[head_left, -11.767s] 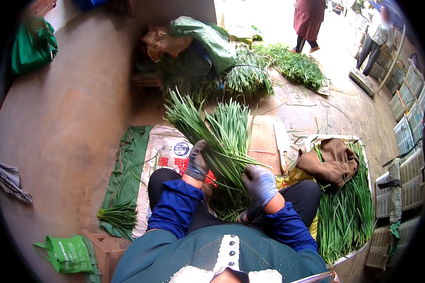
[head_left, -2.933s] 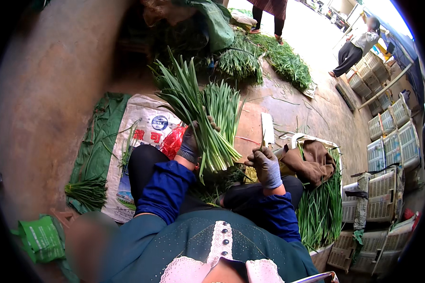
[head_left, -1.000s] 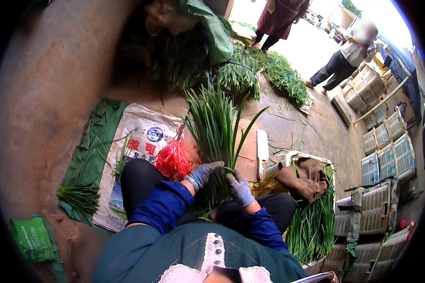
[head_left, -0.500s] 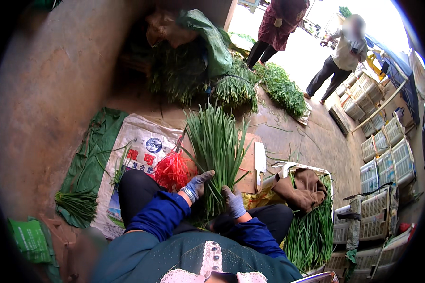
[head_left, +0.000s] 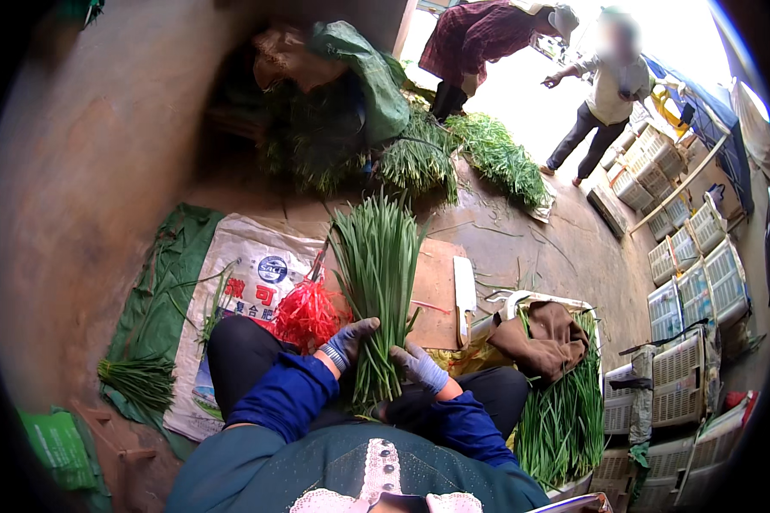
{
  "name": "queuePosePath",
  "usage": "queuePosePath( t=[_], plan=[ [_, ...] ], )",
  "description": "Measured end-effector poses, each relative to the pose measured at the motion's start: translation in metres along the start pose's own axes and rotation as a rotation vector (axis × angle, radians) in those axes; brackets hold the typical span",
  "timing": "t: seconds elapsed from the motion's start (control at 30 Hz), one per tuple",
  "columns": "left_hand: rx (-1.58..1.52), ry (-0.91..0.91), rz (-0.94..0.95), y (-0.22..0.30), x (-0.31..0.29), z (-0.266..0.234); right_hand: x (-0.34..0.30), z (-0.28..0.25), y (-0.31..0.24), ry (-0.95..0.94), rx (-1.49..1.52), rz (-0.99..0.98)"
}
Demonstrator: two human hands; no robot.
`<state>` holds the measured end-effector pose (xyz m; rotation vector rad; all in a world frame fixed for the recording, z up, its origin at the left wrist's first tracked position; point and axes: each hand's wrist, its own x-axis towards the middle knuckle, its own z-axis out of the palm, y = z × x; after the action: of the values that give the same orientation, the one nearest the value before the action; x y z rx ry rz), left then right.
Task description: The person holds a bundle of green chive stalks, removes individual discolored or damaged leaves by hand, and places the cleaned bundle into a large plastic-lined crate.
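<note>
A thick bunch of garlic chives (head_left: 376,265) stands upright between my legs, its leaf tips fanning away from me. My left hand (head_left: 351,341), in a grey-blue knit glove, wraps the lower left side of the bunch. My right hand (head_left: 421,368), gloved the same way, presses on the lower right side, its fingertips against the stems. Left of the bunch lies a heap of red plastic ties (head_left: 306,315). A cutting board (head_left: 439,295) with a cleaver (head_left: 464,295) on it lies beyond my right hand. The stem ends of the bunch are partly hidden low between my legs.
At right sits a white crate (head_left: 597,376) of chives with a brown cloth (head_left: 546,346) on it. A tied bunch (head_left: 137,382) lies on green sheeting (head_left: 158,291) beside a printed sack (head_left: 239,256). Chive piles (head_left: 496,154), two people and stacked crates (head_left: 680,380) stand farther off.
The chives have drawn closer together and stand straighter between my hands. My right hand has opened out along the stems. One person has bent forward; the other has stretched out an arm.
</note>
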<state>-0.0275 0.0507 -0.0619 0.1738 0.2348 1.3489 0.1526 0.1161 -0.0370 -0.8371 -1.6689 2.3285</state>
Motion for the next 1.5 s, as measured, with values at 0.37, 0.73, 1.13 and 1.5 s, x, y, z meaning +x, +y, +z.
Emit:
queuePosePath(
  t=[0.37,0.73,1.13,1.5],
  plan=[
    [0.068,0.000,-0.164,0.005,-0.009,-0.007,-0.002,0.007,-0.008,-0.057,0.192,0.289],
    [0.346,0.022,-0.194,-0.002,0.001,-0.030,-0.015,-0.027,-0.097,0.502,-0.137,-0.298],
    [0.522,0.097,-0.258,-0.007,0.000,-0.052,0.012,-0.052,-0.090,0.812,0.116,-0.370],
    [0.577,0.174,-0.226,-0.012,0.001,-0.058,0.013,-0.060,-0.068,0.684,0.416,-0.253]
  ],
)
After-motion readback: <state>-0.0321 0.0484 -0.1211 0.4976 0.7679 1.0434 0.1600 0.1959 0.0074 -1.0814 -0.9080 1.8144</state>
